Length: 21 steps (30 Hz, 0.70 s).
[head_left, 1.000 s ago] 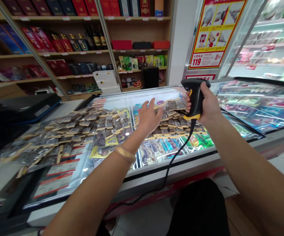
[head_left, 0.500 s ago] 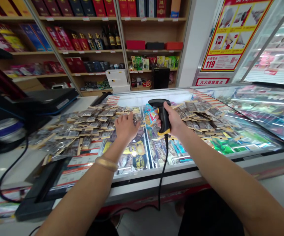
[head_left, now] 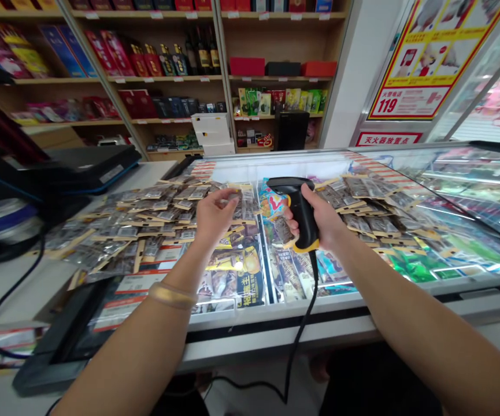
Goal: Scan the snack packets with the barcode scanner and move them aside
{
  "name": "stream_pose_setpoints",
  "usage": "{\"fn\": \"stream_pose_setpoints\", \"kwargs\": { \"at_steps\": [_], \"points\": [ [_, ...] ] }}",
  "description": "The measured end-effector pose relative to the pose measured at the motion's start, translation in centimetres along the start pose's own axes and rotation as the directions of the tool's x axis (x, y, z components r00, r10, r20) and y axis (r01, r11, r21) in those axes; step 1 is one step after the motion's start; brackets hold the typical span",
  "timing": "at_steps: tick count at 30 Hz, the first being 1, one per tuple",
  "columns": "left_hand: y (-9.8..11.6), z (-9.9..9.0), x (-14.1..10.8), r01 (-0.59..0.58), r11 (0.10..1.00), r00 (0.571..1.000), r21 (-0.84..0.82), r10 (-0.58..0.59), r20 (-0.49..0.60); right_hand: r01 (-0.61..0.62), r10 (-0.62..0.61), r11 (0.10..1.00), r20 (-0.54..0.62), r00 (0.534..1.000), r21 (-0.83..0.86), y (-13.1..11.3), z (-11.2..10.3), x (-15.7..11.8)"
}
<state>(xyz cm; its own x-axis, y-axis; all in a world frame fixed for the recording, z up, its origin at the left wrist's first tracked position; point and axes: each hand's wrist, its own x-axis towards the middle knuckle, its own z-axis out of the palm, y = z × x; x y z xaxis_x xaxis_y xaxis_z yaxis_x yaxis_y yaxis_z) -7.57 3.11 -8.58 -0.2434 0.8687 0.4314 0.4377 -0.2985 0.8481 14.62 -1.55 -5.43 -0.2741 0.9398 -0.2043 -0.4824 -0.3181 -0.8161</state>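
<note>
My right hand (head_left: pixel 319 216) is wrapped round the handle of a black and yellow barcode scanner (head_left: pixel 304 219), its cable hanging down over the freezer's front edge. My left hand (head_left: pixel 217 214) has its thumb and fingers drawn together at the right edge of a spread of small clear packets with tan headers (head_left: pixel 145 216). Whether a packet is pinched there is too small to tell. More such packets (head_left: pixel 375 205) lie in a pile right of the scanner. Both piles rest on the glass lid of a chest freezer (head_left: pixel 293 332).
Frozen goods (head_left: pixel 250 277) show through the glass. A black device (head_left: pixel 80 164) stands on the left counter (head_left: pixel 2 289). Shelves with boxes and bottles (head_left: pixel 163 81) line the back. A red and yellow poster (head_left: pixel 423 63) hangs at the right.
My left hand has turned and drawn its fingers together at the packets. My right hand, still round the scanner, appears slightly further right. The whole view has shifted a little.
</note>
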Motion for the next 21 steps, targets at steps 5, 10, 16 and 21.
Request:
{"fn": "stream_pose_setpoints", "kwargs": {
  "at_steps": [5,10,16,21],
  "points": [
    [-0.1,0.0,0.3,0.177,0.889,0.970,-0.422,-0.230,-0.079,0.008,0.000,0.997,0.107,0.994,-0.072,0.1,-0.3,-0.7],
    [-0.5,-0.1,0.7,0.174,0.849,0.958,-0.500,-0.262,-0.112,-0.034,0.054,0.988,0.129,0.990,-0.149,0.1,0.1,-1.5],
    [-0.9,0.0,0.8,0.142,0.877,0.962,-0.459,-0.231,-0.144,-0.088,0.129,0.973,0.186,0.974,-0.214,0.3,0.2,-1.7],
    [-0.6,-0.1,0.7,0.126,0.893,0.961,-0.433,-0.218,-0.171,-0.088,0.131,0.972,0.192,0.973,-0.216,0.4,0.2,-1.6]
  ]
}}
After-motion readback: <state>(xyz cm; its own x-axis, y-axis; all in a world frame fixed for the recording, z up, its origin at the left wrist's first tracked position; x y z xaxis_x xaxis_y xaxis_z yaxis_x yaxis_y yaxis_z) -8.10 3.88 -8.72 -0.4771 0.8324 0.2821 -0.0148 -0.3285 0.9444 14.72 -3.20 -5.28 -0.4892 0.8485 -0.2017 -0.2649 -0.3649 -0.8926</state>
